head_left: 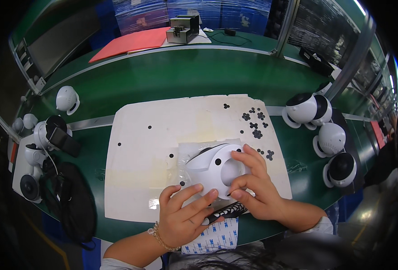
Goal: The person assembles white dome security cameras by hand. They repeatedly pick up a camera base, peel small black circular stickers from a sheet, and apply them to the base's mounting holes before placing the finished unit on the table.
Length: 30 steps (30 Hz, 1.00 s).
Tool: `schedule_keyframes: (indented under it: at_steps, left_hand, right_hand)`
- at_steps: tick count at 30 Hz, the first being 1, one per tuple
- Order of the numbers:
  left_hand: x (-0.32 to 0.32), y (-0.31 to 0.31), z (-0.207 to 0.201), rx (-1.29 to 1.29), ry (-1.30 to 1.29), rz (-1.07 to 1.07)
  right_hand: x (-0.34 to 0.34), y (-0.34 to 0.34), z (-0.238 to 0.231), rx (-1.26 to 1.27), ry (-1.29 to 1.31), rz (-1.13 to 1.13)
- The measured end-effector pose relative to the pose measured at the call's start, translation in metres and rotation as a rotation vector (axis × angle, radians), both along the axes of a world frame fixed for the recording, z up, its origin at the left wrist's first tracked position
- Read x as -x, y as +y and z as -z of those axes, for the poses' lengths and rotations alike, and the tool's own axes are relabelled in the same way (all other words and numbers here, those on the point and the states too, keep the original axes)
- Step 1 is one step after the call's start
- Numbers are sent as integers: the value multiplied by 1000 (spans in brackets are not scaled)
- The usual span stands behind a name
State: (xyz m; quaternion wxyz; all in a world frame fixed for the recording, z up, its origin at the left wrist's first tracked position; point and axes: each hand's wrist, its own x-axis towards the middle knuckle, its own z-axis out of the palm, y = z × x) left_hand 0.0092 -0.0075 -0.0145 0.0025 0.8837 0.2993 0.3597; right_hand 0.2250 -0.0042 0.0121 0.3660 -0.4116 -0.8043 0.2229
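Observation:
A white camera-like device (202, 173) lies on its side on a clear plastic bag, its ring-shaped base facing up. Black round pads (218, 162) sit on the ring. My left hand (183, 216) steadies the device's near side with spread fingertips. My right hand (258, 186) is over the ring's right side; its thumb and a finger pinch at a small black pad (229, 194) by the near rim. Under my hands are a black-and-white patterned strip (230, 210) and a white backing sheet with blue print (214, 238); the left thumb partly covers the strip.
The white board (140, 180) bears loose black dots and clusters of black pads (257, 133) at its right. Similar white devices stand at the right (331, 138) and left (67, 99). A black cable (64, 186) lies left. A metal box (181, 30) and red sheet (133, 45) are behind.

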Motion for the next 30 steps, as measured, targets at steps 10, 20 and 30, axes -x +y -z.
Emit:
schedule_keyframes:
  at_steps: [10,20,30]
  left_hand:
    - [-3,-1,0,-12,-24,-23]
    - [-7,-1,-1,18,-92,-42]
    - [-4,1,6,-63,-54,-35]
  right_hand:
    - [-7,-9,12,-646,-364,176]
    - [15,-8,-11,-252,-77,-49]
    - [22,-11,-3,-319,-117,-116]
